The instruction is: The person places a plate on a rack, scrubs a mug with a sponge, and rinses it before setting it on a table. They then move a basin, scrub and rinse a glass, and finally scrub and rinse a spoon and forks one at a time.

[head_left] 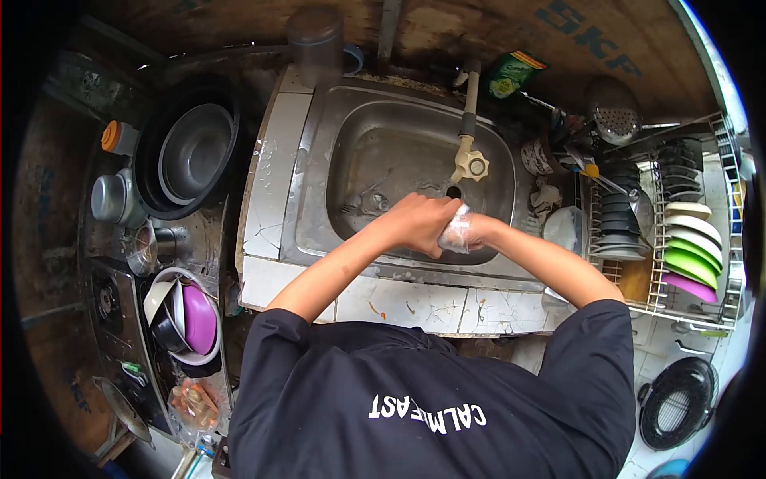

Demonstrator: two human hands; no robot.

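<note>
Both hands meet over the front of a steel sink (339,164). My left hand (427,222) is curled, its fingers closed against a white, foamy-looking thing (456,231). From the other side, my right hand (479,231) closes on the same white thing, its fingers mostly hidden; I cannot tell what the thing is. Left of the hands, a fork (349,206) lies on the sink floor beside a small shiny round item (379,202). The tap (471,164) with its cream handle hangs just beyond my hands, near the dark drain hole (453,192).
A wire dish rack (658,239) with plates and bowls stands right. At left are a black basin (148,172) holding a metal bowl, a tub (209,359) of dishes and a stove (112,303). A green pouch (515,76) sits behind the tap; cracked white tiles (415,307) edge the sink.
</note>
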